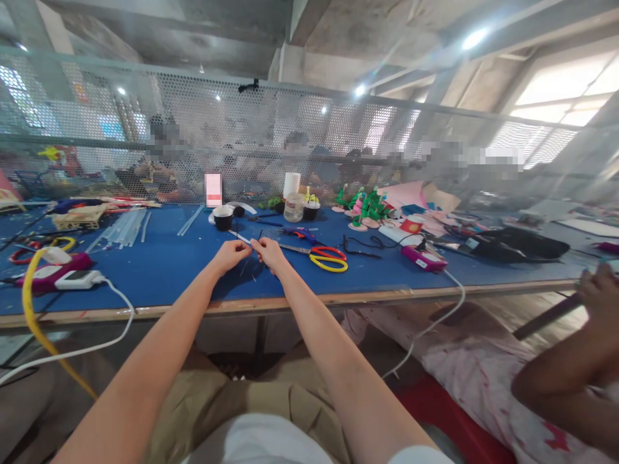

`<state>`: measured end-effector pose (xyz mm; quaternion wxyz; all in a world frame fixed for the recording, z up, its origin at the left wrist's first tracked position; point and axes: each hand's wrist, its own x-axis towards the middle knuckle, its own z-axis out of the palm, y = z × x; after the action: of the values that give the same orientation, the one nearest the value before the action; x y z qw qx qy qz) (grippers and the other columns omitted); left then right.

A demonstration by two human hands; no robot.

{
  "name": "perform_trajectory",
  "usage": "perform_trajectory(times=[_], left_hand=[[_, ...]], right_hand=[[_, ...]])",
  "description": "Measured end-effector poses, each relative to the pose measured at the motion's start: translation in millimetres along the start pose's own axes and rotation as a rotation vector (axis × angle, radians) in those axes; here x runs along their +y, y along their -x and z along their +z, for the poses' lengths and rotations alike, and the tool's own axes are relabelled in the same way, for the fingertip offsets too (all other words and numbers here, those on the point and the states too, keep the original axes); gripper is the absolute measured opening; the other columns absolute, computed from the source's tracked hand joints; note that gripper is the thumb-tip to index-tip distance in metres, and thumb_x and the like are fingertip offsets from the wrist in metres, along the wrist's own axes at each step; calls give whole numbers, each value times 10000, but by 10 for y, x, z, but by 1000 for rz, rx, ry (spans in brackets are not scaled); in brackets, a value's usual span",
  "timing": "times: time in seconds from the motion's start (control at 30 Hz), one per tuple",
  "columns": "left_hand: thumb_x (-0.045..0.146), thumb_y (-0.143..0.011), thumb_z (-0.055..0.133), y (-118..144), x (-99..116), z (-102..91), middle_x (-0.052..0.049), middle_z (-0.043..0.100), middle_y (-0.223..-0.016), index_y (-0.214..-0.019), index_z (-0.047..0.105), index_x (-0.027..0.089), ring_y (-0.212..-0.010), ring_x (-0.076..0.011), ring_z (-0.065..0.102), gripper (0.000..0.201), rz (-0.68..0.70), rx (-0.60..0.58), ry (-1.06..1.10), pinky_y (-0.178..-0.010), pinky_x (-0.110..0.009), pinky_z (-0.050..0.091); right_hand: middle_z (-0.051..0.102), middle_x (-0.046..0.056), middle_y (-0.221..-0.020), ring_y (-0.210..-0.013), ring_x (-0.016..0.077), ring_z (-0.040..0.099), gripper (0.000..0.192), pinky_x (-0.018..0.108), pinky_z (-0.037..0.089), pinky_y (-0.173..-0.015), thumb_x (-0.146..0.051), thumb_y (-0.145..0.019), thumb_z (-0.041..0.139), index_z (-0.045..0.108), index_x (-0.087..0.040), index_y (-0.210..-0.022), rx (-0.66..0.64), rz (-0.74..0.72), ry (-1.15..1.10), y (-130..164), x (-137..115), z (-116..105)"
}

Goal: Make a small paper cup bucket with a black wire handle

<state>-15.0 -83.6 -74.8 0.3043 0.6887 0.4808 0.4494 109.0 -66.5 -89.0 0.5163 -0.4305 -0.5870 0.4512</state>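
Observation:
My left hand (232, 255) and my right hand (267, 254) meet fingertip to fingertip just above the blue table. Both are closed in a pinch on thin dark strands (261, 234), which stick out above and below the fingers. Past the fingers a narrow white strip (240, 238) slants toward a black-and-white cup (223, 218); whether the hands touch it, I cannot tell. Right of my right hand lie scissors (329, 258) with one red and one yellow handle, blades toward the hand. Behind them is a blue glue gun (300, 234).
Left are clear glue sticks (123, 227), a purple power strip (72, 270) and a yellow cable (29, 303). Right are green craft figures (370, 207), another purple power strip (423, 259) and a black bag (522, 245). A glass jar (293, 207) stands behind. A co-worker's arm (565, 361) is at right.

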Motion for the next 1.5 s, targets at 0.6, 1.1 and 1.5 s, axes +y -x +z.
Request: perform_trajectory(times=[0.6,1.1,1.5], left_hand=[[299,-573,593,34,80,4,58,424,-429,-525,575,130,-439,-63,307,177,-82,-46,78,-443,-212,221],[245,-537,597,49,125,10,47,466,-440,-522,575,130,-460,-76,365,118,-105,-60,104,-451,-208,253],[345,-571,584,44,74,-18,55,391,-419,-569,576,131,-411,-59,279,214,-114,-113,84,-417,-215,185]], right_hand=[[430,-63,-432,-392,55,376,277,181,319,-385,-395,-659,557,437,-177,-539,0,-31,5,5,-14,-5],[371,-80,-410,-395,54,326,293,188,271,-393,-416,-636,563,430,-177,-529,36,-32,38,-5,26,3],[457,-52,-451,-387,51,360,283,181,310,-373,-365,-668,574,435,-170,-517,-21,-2,-17,7,-22,1]])
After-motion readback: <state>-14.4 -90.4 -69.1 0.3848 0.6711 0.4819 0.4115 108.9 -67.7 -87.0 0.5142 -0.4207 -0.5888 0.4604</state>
